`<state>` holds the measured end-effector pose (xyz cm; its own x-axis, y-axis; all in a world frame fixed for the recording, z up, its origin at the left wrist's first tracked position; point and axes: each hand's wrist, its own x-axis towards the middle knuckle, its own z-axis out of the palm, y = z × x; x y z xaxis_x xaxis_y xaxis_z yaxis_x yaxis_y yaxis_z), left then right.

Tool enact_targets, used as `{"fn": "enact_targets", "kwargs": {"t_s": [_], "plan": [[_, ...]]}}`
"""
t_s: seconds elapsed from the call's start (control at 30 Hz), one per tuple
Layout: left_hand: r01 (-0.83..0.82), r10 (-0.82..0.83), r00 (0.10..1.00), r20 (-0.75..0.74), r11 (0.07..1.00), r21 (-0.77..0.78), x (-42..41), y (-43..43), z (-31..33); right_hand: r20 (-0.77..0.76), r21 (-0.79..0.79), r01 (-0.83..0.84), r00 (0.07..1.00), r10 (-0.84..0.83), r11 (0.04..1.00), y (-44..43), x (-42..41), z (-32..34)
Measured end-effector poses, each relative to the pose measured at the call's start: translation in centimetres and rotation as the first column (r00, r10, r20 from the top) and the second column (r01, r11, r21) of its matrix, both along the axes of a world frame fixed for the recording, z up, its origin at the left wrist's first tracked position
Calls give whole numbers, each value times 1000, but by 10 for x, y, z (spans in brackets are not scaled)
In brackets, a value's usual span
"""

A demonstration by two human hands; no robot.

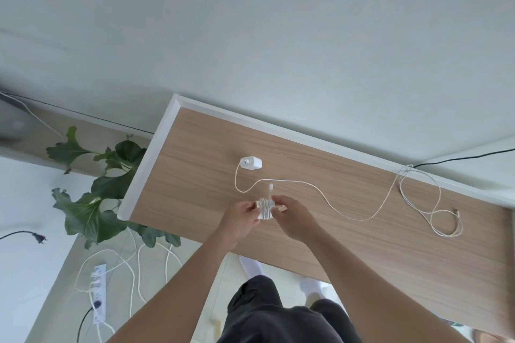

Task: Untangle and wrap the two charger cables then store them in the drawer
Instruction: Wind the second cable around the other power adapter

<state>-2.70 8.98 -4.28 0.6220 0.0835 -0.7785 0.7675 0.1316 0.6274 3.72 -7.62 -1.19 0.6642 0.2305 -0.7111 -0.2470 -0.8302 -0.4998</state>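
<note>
Head view: my left hand (243, 216) and right hand (292, 220) pinch the nearly wrapped first charger (264, 210); the second charger (251, 162) lies unwrapped on the surface (195, 153); storing remains.

Head camera looks steeply down over desk (348, 231).

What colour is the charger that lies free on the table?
The charger is white; the head view shows it best.

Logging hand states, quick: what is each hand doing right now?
Left hand: closed, gripping the wrapped charger bundle.
Right hand: closed, pinching the same bundle from its other side.
</note>
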Motion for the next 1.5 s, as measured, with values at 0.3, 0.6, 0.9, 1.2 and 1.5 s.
{"fn": "enact_targets", "kwargs": {"t_s": [0.3, 0.6, 0.9, 1.2, 1.5], "plan": [[-25, 22, 999, -46, 998, -64, 3, 23, -13, -45, -117, -92, 995, 87, 989, 6, 17, -17], [41, -128, 982, 139, 863, 504, 37, 83, -24, 215, 8, -87, 973, 83, 996, 38, 30, 7], [220, -460, 846, 270, 761, 611, 86, 86, -25, 123, 195, -23, 992, -2, 980, 83, 28, 23], [64, -233, 925, 300, 874, 482, 79, 82, -5, 151, 248, 68, 983, -108, 966, 66, 36, 36], [-64, 77, 948, 309, 996, -54, 80, 60, 58, 328, 342, 70, 926, -189, 937, 28, 59, 91]]}}
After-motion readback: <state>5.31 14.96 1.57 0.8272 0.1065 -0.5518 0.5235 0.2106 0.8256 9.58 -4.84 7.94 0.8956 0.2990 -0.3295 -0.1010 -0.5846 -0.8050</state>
